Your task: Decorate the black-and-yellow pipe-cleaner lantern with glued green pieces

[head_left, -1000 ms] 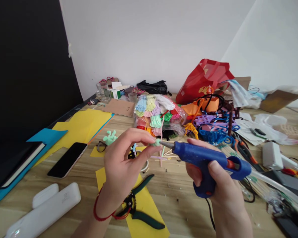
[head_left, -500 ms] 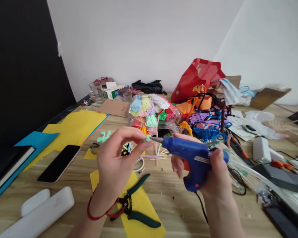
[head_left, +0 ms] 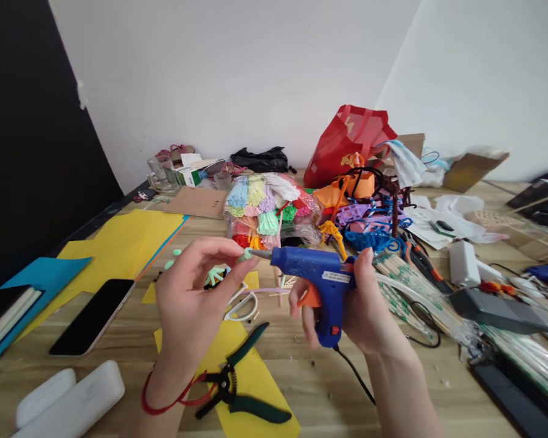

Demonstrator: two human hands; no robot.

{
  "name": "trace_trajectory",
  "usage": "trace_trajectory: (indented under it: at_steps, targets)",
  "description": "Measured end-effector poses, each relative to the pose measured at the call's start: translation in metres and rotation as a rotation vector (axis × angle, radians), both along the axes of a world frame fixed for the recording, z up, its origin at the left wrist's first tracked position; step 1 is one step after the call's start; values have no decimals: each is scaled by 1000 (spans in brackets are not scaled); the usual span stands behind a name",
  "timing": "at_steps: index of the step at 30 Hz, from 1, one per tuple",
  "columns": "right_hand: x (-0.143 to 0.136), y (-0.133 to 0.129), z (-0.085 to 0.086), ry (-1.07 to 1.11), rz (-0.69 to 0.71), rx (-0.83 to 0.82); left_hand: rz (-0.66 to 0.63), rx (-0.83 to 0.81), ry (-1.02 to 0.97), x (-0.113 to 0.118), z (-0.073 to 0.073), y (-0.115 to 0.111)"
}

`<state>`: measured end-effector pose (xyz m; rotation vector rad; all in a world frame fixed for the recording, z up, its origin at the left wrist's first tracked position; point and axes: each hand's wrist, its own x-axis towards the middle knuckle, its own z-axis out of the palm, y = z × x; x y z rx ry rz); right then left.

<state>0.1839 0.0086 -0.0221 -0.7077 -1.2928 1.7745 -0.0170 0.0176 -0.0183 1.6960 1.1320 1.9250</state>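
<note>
My left hand [head_left: 189, 307] pinches a small mint-green fuzzy piece [head_left: 247, 254] between thumb and fingertips. My right hand [head_left: 369, 310] is wrapped around a blue hot glue gun [head_left: 306, 266], with fingers by its orange trigger [head_left: 310, 297]. The gun's metal nozzle [head_left: 261, 253] points left and meets the green piece or lies right beside it; the exact contact is too small to tell. A clear glue stick [head_left: 390, 281] sticks out behind the gun. Below my hands, pruning shears [head_left: 228, 383] lie spread on yellow paper [head_left: 267, 398]. White-handled scissors [head_left: 242, 308] are partly behind my left hand.
Bagged pipe cleaners [head_left: 268, 210] sit at the back, with a red bag [head_left: 346, 149] and tangled coloured craft pieces [head_left: 369, 219] to their right. A phone [head_left: 91, 316] and a white case [head_left: 89, 395] lie left. Pliers [head_left: 424, 264] and wrapped sticks [head_left: 524, 353] are at right.
The view has turned slightly right, so everything sits further left. The glue gun has tilted in my right hand, and its trigger and rear glue stick now show more. Both hands keep their hold.
</note>
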Motion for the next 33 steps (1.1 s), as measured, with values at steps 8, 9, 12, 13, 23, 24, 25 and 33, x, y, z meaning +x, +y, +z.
trace_trajectory:
  at_steps: [8, 9, 12, 13, 23, 24, 25, 33]
  targets:
    - [10, 3, -7, 49, 176, -2, 26, -95, -18, 2, -2, 0]
    - [11, 3, -8, 52, 219, -7, 29, -101, -28, 2, -1, 0]
    - [12, 3, -8, 48, 271, -60, 32, -112, -51, 0, 0, 2]
    - [11, 3, -8, 45, 258, -77, 29, -112, -56, 0, 0, 2]
    - [15, -6, 0, 125, 190, 47, 40, -115, -69, -4, 0, 3]
    - [15, -7, 1, 127, 196, 51, 44, -115, -67, -5, 0, 3]
    - [16, -7, 1, 126, 200, 48, 45, -113, -64, -5, 1, 2]
    - [15, -8, 6, 156, 163, 24, 35, -101, -48, -4, 2, -4]
